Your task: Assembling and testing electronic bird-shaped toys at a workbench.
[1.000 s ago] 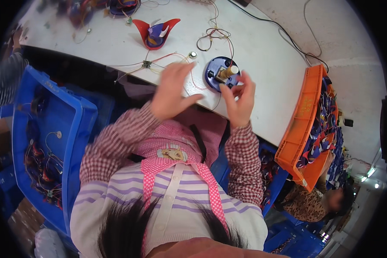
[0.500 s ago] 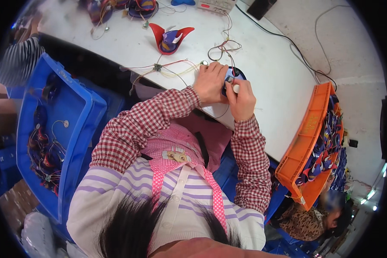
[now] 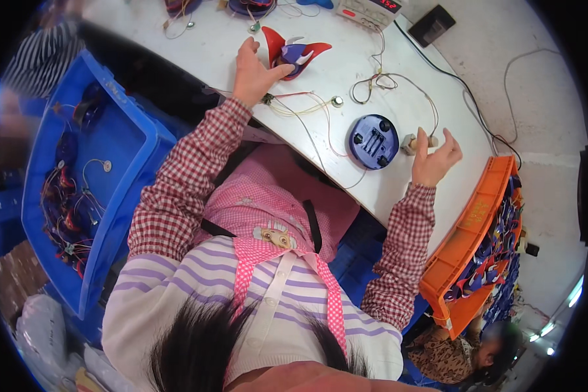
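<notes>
Two bare hands are spread over the white worktop (image 3: 464, 108), well apart from each other. The left hand (image 3: 253, 81) is beside the red-and-purple winged piece (image 3: 294, 57), its thumb and index finger wide apart around the near side; whether they touch it, I cannot tell. The right hand (image 3: 432, 167) has its fingers parted too, just by a brownish, pale-tipped fitting (image 3: 408, 144) with thin wires running up from it (the thumb hides part of it, so contact is unclear).

Between the hands, a round blue base (image 3: 374, 142) lies flat with its slotted face up. Left of it are a small circuit board (image 3: 268, 99) with loose wires and a silver disc (image 3: 336, 101). An orange crate (image 3: 467, 228) stands to the right, holding more winged pieces.
</notes>
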{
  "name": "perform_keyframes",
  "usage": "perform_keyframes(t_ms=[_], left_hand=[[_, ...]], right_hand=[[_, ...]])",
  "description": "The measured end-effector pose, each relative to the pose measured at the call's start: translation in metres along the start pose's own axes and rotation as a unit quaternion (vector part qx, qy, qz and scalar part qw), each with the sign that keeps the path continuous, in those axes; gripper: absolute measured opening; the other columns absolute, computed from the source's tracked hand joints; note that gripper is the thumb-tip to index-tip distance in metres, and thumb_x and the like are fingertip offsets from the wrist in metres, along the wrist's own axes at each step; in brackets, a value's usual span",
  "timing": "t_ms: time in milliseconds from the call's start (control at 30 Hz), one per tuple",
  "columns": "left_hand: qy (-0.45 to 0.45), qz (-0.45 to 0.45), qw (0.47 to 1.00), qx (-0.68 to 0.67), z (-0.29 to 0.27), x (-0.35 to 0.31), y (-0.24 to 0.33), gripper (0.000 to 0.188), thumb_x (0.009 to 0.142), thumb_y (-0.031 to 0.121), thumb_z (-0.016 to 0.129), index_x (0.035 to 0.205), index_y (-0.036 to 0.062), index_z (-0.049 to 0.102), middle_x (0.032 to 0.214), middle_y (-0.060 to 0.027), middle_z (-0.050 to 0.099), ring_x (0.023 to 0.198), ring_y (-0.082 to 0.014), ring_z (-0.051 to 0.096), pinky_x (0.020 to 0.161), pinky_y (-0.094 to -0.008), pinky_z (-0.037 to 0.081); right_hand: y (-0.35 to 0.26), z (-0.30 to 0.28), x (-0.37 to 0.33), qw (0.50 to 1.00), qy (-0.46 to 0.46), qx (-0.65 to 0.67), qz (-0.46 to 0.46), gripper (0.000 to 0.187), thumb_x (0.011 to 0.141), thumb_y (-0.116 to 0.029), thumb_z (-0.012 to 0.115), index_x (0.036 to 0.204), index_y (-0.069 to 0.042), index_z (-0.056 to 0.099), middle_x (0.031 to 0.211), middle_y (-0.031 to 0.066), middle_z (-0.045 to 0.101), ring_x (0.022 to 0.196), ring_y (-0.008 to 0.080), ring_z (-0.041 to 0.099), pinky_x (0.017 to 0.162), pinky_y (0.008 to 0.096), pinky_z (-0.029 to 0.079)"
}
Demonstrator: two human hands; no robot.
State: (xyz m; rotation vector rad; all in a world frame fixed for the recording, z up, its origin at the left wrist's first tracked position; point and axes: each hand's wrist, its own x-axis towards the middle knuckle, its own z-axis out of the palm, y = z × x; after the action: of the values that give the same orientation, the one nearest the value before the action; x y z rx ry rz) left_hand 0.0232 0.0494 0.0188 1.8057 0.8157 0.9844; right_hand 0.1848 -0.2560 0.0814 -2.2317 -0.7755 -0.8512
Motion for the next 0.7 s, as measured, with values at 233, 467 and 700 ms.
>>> perform_keyframes(t_ms=[233, 467, 700], left_hand=[[-0.155, -0.026, 0.982, 0.105, 0.001, 0.02, 0.016, 0.072, 0.061, 0.029, 0.082, 0.111, -0.0079, 0.045, 0.107, -0.0223, 0.055, 0.108, -0.0311, 0.048, 0.09, -0.0408, 0.043], [-0.164, -0.097, 0.982, -0.01, -0.007, 0.022, 0.028, 0.056, 0.068, 0.018, 0.078, 0.109, -0.0069, 0.049, 0.094, -0.017, 0.06, 0.086, -0.0224, 0.058, 0.079, -0.0281, 0.048], [-0.258, -0.16, 0.878, -0.369, 0.0, 0.005, 0.068, 0.063, 0.061, 0.014, 0.082, 0.11, -0.0067, 0.049, 0.098, -0.0156, 0.059, 0.092, -0.0216, 0.057, 0.082, -0.0295, 0.047]], right_hand=[[-0.171, 0.084, -0.058, 0.928, -0.275, 0.223, -0.117, 0.038, 0.073, -0.011, 0.066, 0.11, -0.004, 0.058, 0.103, 0.0136, 0.052, 0.085, 0.0272, 0.056, 0.072, 0.0339, 0.048], [-0.191, 0.113, -0.066, 0.946, -0.244, 0.163, -0.137, 0.023, 0.074, -0.007, 0.064, 0.096, -0.004, 0.061, 0.093, 0.0104, 0.054, 0.073, 0.0248, 0.055, 0.062, 0.0319, 0.047], [-0.136, 0.026, -0.027, 0.905, -0.178, 0.372, 0.103, 0.01, 0.079, -0.007, 0.066, 0.086, -0.001, 0.062, 0.076, 0.0041, 0.06, 0.061, 0.0112, 0.051, 0.057, 0.0238, 0.043]])
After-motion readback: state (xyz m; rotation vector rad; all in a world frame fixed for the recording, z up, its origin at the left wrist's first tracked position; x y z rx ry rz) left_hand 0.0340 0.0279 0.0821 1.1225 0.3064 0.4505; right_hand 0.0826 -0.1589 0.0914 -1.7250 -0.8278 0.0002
